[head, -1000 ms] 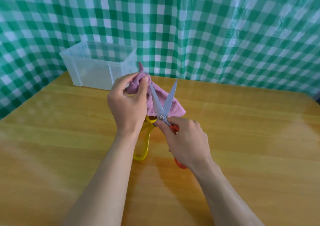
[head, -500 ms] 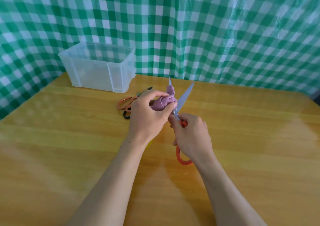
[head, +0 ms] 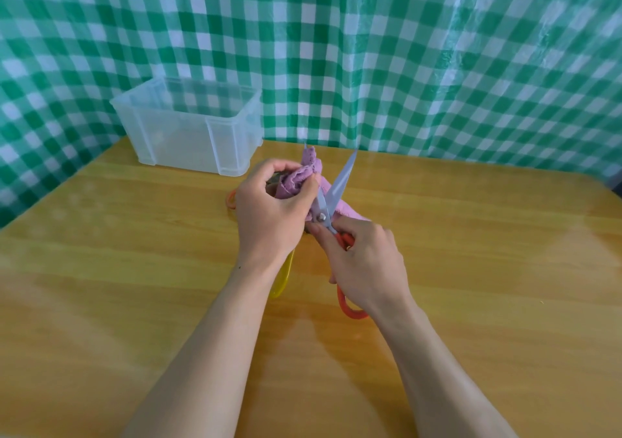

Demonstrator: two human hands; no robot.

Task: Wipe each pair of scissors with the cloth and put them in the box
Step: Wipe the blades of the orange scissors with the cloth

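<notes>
Sliding up one blade, the left hand (head: pixel 269 209) pinches the soft cloth (head: pixel 299 177); the right hand (head: pixel 367 262) grips the stiff, sharp scissors (head: pixel 331 198) by their orange handles, safest there.

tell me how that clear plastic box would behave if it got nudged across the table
The clear box looks thin-walled and seems empty, so it is probably light and would slide easily on the glossy wooden table. Its broad, low shape makes tipping unlikely.
</notes>
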